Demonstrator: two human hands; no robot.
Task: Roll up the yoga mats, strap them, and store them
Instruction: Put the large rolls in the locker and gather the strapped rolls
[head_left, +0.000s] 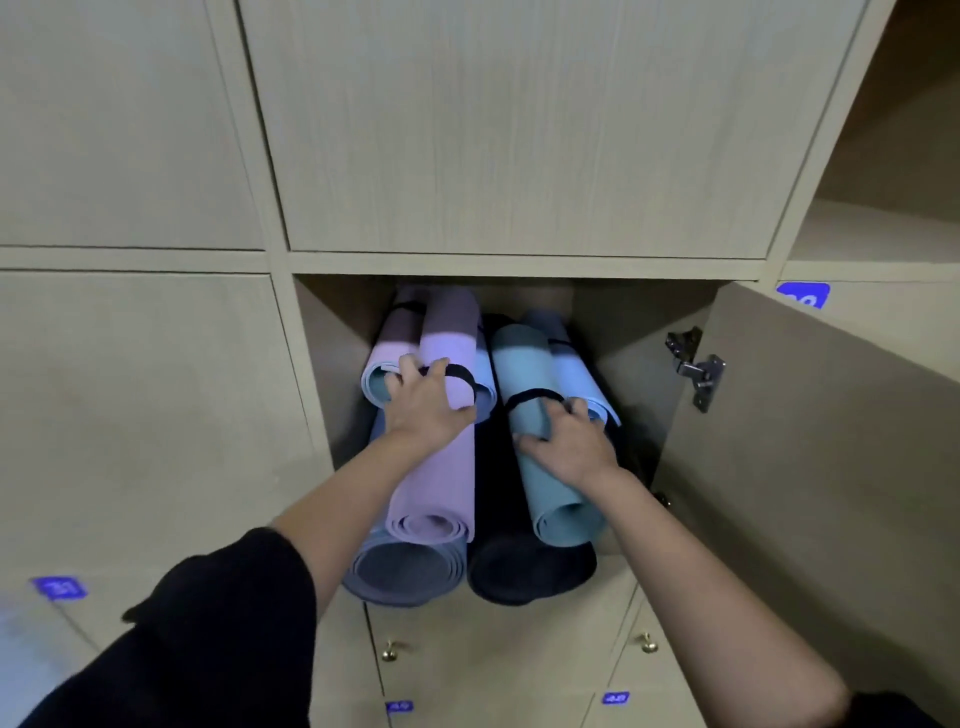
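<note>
Beige locker wall (130, 389), one cubby (623, 322) open: a blue-purple mat (405, 571) and a black mat (530, 571) jut out lowest. Stacked on them are a lilac mat (436, 483), which the left grip (428, 402) clasps at its black strap (460, 376), and a teal mat (558, 499), which the right grip (569, 441) clasps. Pale-blue rolls (576, 374) lie deeper.

In cubby (641, 364): bluish mat (405, 574); black mat (530, 574)
</note>
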